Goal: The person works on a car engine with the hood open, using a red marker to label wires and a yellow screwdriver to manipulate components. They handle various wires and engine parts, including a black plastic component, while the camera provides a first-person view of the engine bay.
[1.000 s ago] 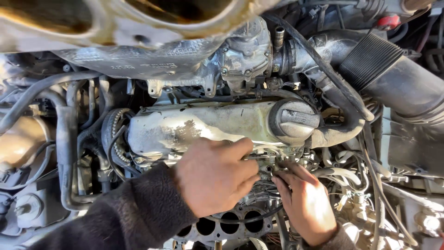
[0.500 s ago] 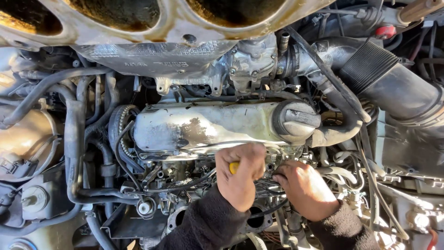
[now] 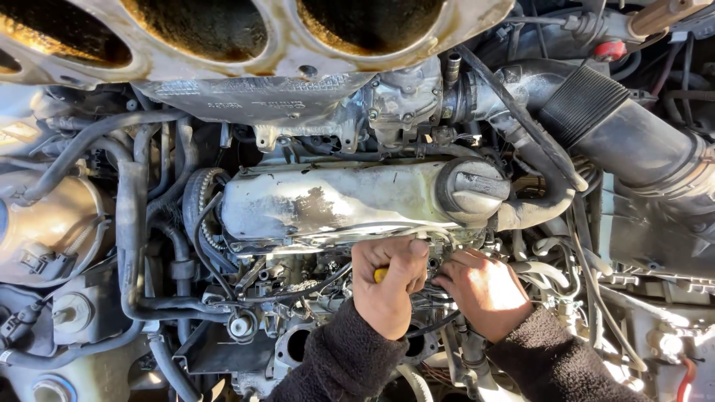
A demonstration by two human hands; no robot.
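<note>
2 hands work just below the grey valve cover (image 3: 335, 201): left hand (image 3: 389, 286) clenches a yellow-handled tool (image 3: 380, 275); right hand (image 3: 482, 289) curls closed, its grip hidden.

Most of the yellow-handled tool (image 3: 380, 275) was hidden inside the fist of the left hand (image 3: 387, 286); its tip could not be seen. The fingertips of the right hand (image 3: 484, 292) were buried among hoses. Both dark sleeves (image 3: 339, 365) were cut off by the lower edge.

Engine bay (image 3: 97, 223): pale valve cover (image 3: 328, 201), black hoses (image 3: 130, 246), ribbed intake duct (image 3: 596, 112).
</note>
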